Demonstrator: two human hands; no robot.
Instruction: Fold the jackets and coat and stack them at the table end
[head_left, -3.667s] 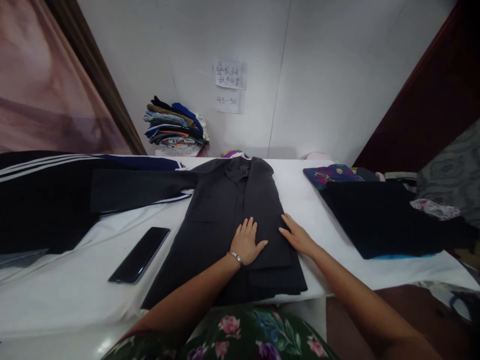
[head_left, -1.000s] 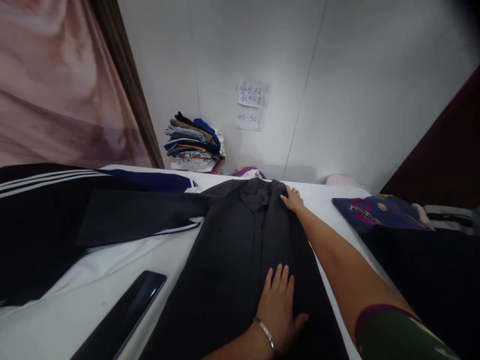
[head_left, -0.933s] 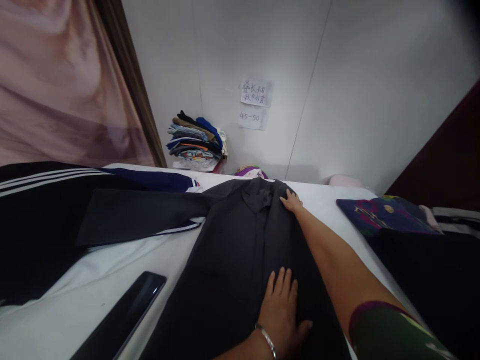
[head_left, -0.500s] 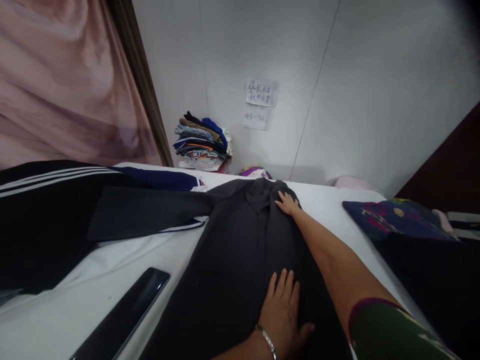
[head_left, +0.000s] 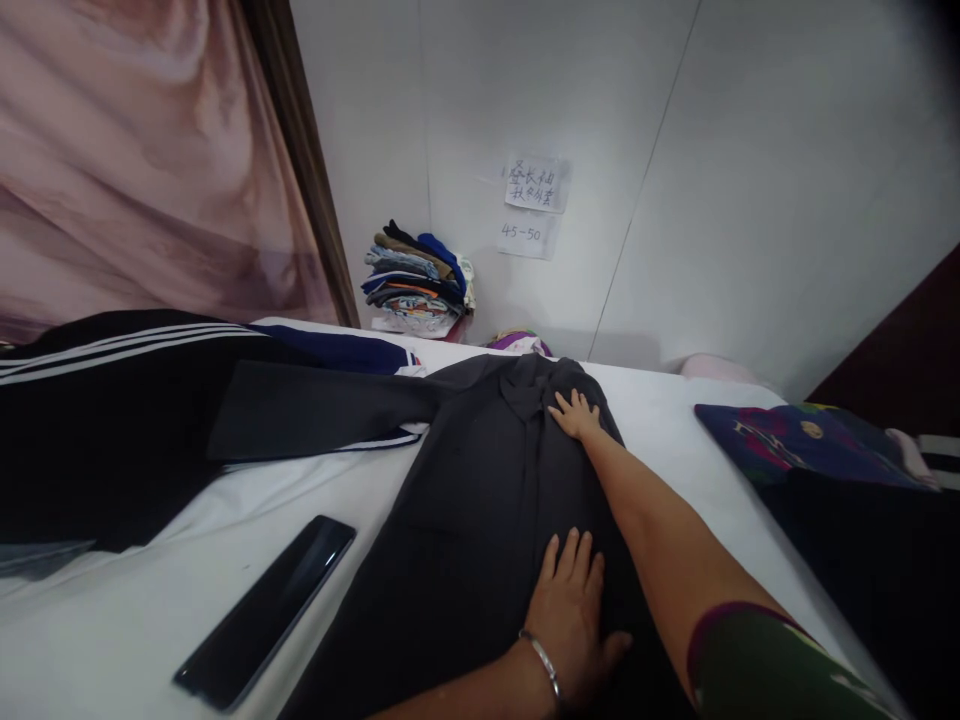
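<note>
A dark grey long-sleeved garment with a collar (head_left: pixel 469 490) lies spread in front of me, one sleeve (head_left: pixel 322 405) stretched out to the left. My right hand (head_left: pixel 576 414) rests flat near its collar and shoulder, fingers spread. Closer to me, my left hand (head_left: pixel 570 610), with a silver bracelet (head_left: pixel 541 662) at the wrist, lies palm down on the garment's front, fingers extended. Neither hand grips the cloth. The garment's lower end is out of view.
A black phone (head_left: pixel 266 610) lies on the white table cover (head_left: pixel 97 640). Black clothing with white stripes (head_left: pixel 97 430) spreads at left. Folded dark clothes (head_left: pixel 787 440) sit at right. A clothes stack (head_left: pixel 416 275) stands by the wall beneath paper notes (head_left: pixel 536 185).
The view has shifted slightly, so the phone shows more fully. My right hand has slid a little across the garment, away from its right shoulder edge. My left hand stays on the cloth.
</note>
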